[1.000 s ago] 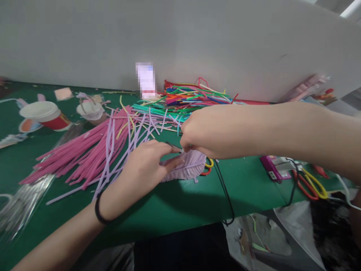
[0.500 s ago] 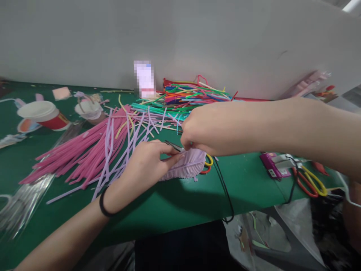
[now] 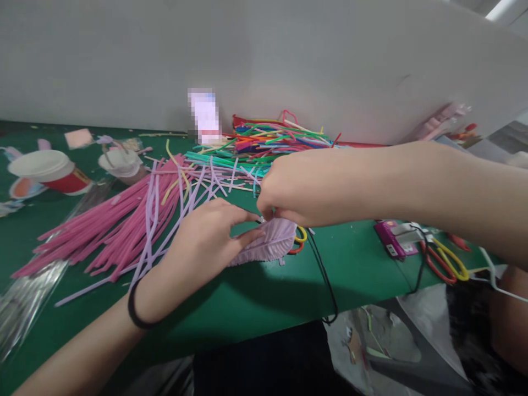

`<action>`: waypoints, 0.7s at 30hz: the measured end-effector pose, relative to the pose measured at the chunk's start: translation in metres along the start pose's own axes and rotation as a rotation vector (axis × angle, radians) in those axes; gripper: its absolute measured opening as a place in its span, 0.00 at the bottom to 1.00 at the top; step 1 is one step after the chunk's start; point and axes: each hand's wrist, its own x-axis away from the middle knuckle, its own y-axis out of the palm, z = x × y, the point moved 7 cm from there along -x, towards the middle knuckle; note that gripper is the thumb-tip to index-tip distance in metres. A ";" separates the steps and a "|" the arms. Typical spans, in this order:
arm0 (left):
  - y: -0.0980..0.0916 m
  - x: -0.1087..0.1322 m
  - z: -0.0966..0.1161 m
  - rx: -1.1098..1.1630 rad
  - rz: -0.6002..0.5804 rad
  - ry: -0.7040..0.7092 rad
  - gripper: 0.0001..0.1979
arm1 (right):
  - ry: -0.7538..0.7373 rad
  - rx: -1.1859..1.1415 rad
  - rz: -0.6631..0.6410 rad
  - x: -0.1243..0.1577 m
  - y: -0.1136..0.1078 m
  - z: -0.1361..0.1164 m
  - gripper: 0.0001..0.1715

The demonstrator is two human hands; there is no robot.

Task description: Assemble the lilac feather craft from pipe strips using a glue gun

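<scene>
Lilac, pleated, leaf-shaped piece (image 3: 274, 241) above a green tabletop (image 3: 264, 300), pinched between thumb and fingers of your left hand (image 3: 204, 234), your right hand (image 3: 289, 190) curled at its upper edge, grip hidden, long pink fuzzy stems (image 3: 97, 223) lying left.

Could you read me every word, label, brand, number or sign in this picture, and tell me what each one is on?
None can be read.
Paper cup: yellow marking on its red part, too blurred.
Bright upright screen: pixelated, unreadable.
Purple block: small white patches, too small to tell whether they bear text.
</scene>
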 end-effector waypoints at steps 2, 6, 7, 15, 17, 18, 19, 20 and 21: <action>0.001 -0.003 -0.001 0.042 -0.028 -0.030 0.09 | -0.035 0.042 -0.002 0.000 -0.001 -0.001 0.14; 0.005 -0.006 -0.004 0.160 -0.075 -0.087 0.08 | -0.055 0.010 0.003 -0.001 -0.001 0.000 0.16; 0.005 -0.006 -0.004 0.172 -0.078 -0.095 0.08 | -0.067 0.004 0.012 -0.001 -0.001 0.000 0.16; 0.003 -0.008 -0.001 0.161 -0.026 -0.085 0.10 | 0.088 -0.134 0.002 0.002 0.000 0.002 0.15; 0.002 -0.008 0.002 0.173 -0.001 -0.066 0.09 | 0.069 -0.134 0.015 0.002 0.000 0.002 0.13; 0.002 -0.008 0.003 0.175 0.010 -0.063 0.08 | 0.056 -0.129 0.024 0.002 0.000 0.002 0.12; 0.002 -0.008 0.004 0.175 0.018 -0.064 0.08 | 0.046 -0.125 0.031 0.002 0.000 0.003 0.11; 0.002 -0.008 0.004 0.173 0.023 -0.069 0.08 | 0.041 -0.121 0.033 0.002 0.000 0.003 0.11; 0.003 -0.008 0.004 0.174 0.022 -0.075 0.08 | 0.039 -0.117 0.032 0.003 0.000 0.004 0.11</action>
